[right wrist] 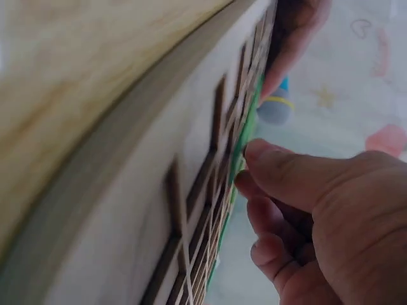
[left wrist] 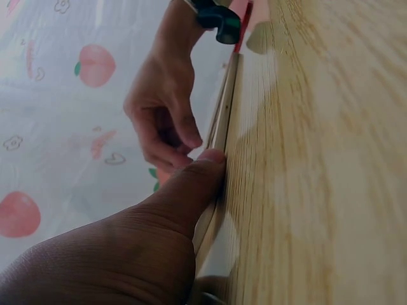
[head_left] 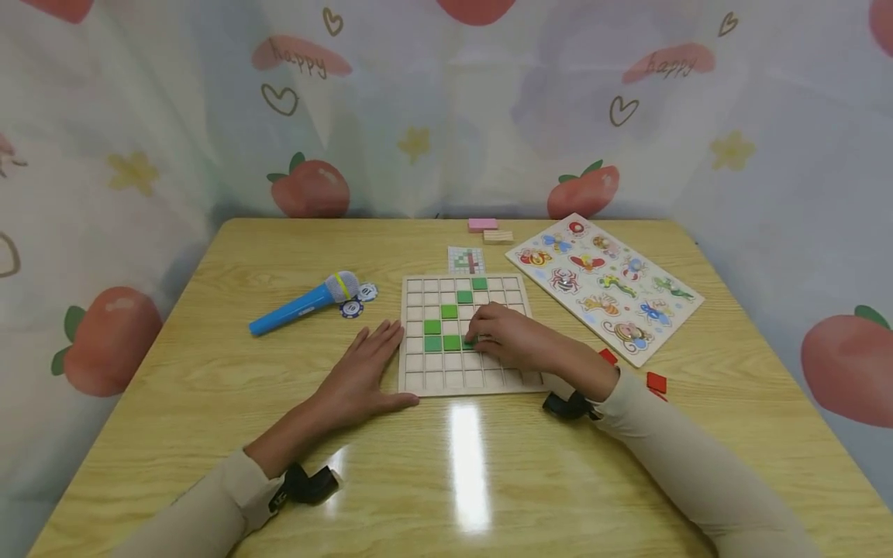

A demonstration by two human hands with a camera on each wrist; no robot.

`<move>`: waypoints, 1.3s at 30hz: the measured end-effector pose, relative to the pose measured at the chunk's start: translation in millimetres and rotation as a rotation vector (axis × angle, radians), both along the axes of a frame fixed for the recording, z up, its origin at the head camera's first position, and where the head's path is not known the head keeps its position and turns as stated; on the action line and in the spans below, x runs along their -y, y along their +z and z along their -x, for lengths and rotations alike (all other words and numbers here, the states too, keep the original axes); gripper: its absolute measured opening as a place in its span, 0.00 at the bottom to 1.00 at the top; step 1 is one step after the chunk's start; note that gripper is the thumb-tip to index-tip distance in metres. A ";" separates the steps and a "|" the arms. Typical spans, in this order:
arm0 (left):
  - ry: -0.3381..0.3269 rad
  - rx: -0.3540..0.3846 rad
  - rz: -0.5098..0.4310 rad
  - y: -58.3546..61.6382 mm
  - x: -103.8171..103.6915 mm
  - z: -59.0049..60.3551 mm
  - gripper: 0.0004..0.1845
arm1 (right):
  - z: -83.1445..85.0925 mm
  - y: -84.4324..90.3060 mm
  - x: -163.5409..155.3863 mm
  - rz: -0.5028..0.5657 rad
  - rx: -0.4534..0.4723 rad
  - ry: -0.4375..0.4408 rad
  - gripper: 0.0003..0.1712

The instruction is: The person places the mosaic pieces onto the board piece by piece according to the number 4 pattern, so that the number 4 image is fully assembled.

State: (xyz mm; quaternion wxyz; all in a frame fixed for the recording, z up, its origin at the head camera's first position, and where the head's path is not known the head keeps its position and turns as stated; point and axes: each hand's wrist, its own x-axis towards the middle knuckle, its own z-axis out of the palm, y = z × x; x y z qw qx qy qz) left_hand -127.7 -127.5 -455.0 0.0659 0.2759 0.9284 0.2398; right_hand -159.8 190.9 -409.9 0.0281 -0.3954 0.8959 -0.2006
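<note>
While the flat left hand (head_left: 363, 372) steadies the grid board (head_left: 463, 372), the right hand (head_left: 505, 335) pinches a green tile (head_left: 469, 342) mid-board. Left wrist: thumb (left wrist: 191, 184) presses the board edge (left wrist: 219, 136). Right wrist: fingertips (right wrist: 270, 155) should seat the square tile flat, edges aligned; no long axis.

You worked on a glossy wood-grain table (head_left: 209, 387) that mirrored the light; the grid board (head_left: 453, 381) was pale matt wood, the microphone (head_left: 300, 306) smooth blue plastic.
</note>
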 end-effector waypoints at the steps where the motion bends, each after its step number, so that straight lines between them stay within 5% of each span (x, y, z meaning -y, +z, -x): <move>1: -0.001 0.000 -0.001 -0.4 -0.6 0.0 0.65 | -1.9 -0.5 -5.1 0.015 -0.025 0.008 0.07; 5: -0.001 0.003 -0.002 -0.4 -1.9 -1.0 0.66 | -16.6 5.7 -36.5 0.123 -0.094 -0.043 0.12; 10: 0.003 -0.006 0.008 1.2 -0.4 -1.6 0.65 | -40.1 19.5 -92.0 0.243 -0.184 -0.223 0.20; 17: 0.009 -0.020 0.016 3.0 1.4 -1.3 0.64 | -63.5 4.9 -155.5 0.174 -0.153 -0.358 0.19; 25: 0.004 -0.006 0.007 -3.4 -0.4 -1.0 0.64 | -70.5 -16.9 -179.8 0.076 -0.039 -0.344 0.20; 39: -0.002 -0.013 -0.010 -1.0 0.7 -3.3 0.64 | -73.8 -15.4 -184.4 -0.002 -0.017 -0.346 0.21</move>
